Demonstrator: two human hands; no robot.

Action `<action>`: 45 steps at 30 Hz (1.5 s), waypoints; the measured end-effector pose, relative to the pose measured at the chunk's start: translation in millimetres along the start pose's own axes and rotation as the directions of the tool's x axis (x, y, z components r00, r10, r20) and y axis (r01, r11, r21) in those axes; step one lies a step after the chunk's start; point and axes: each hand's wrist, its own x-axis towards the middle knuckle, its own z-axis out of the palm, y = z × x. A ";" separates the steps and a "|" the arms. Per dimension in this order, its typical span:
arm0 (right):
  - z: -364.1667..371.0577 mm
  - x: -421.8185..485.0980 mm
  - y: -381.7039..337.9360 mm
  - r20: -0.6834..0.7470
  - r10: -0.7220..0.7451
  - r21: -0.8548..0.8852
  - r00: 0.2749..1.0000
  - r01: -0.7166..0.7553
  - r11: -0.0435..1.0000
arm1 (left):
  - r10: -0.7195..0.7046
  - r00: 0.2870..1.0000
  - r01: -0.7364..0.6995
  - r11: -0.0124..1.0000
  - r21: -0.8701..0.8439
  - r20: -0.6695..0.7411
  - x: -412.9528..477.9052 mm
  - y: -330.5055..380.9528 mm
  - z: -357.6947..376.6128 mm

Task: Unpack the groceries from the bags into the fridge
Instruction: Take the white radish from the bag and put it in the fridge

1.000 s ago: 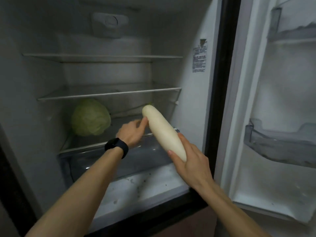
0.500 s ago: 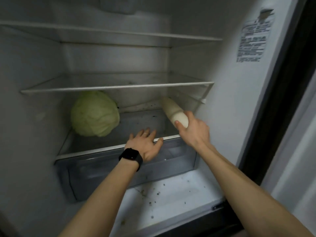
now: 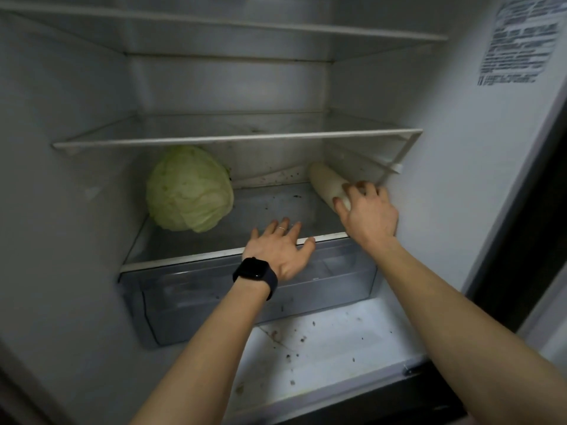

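A long white daikon radish lies on the bottom glass shelf of the open fridge, far right, pointing toward the back wall. My right hand is wrapped around its near end. A pale green cabbage sits on the same shelf at the left. My left hand, with a black watch on the wrist, rests flat with spread fingers on the shelf's front edge, holding nothing.
Below the shelf is a clear crisper drawer. The white fridge floor in front carries dark crumbs. Two more glass shelves, the middle shelf and the upper shelf, hang above. A label is on the right wall.
My right hand has pushed the radish from in front of the fridge onto the bottom shelf, deep at the right. My left hand let go of its tip and dropped to the shelf edge.
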 end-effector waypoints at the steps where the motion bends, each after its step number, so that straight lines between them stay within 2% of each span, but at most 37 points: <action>1: -1.0 1.1 1.6 0.000 -0.049 -0.040 0.999 0.049 0.998 | 0.000 1.000 0.000 1.000 -0.002 0.006 -0.5 0.4 0.0; 4: 0.3 1.6 5.2 -0.010 -0.131 -0.186 0.991 0.127 0.974 | -0.002 1.000 0.002 1.000 0.003 -0.001 -2.7 1.9 -0.8; 10: -11.2 -11.9 4.4 0.087 -0.116 -0.229 0.989 0.133 0.964 | 0.000 1.000 0.000 1.000 0.000 -0.024 -2.6 1.8 0.7; 17: -60.9 -74.5 10.6 0.176 -0.101 0.000 0.979 0.103 0.995 | -0.004 0.999 0.005 1.000 0.012 -0.054 -14.0 4.6 -3.8; 22: -103.3 -134.9 18.9 0.160 -0.090 0.279 0.983 0.042 0.959 | -0.033 0.985 0.030 0.999 -0.017 -0.171 -55.9 19.1 -3.1; 27: -142.2 -217.2 30.5 0.108 -0.177 0.486 0.978 0.103 0.868 | -0.060 0.958 0.041 0.997 -0.071 -0.280 -160.2 49.3 7.3; 32: -167.9 -321.8 37.2 0.087 -0.276 0.623 0.957 0.163 0.765 | -0.177 0.937 0.154 0.983 -0.099 -0.302 -300.0 68.7 39.9; 35: -172.0 -378.3 29.8 0.128 -0.392 0.679 0.911 0.207 0.704 | -0.279 0.914 0.259 0.960 -0.106 -0.295 -385.1 74.9 61.7; 39: -178.8 -445.3 -2.9 0.192 -0.557 0.752 0.808 0.243 0.613 | -0.461 0.857 0.450 0.887 -0.098 -0.233 -499.8 73.6 83.0; 42: -189.3 -494.8 -42.0 0.200 -0.672 0.794 0.713 0.285 0.538 | -0.628 0.763 0.624 0.778 -0.076 -0.156 -587.5 68.8 88.7; 45: -206.3 -547.1 -87.2 0.186 -0.781 0.829 0.597 0.332 0.451 | -0.764 0.637 0.764 0.643 -0.049 -0.101 -677.8 65.6 90.0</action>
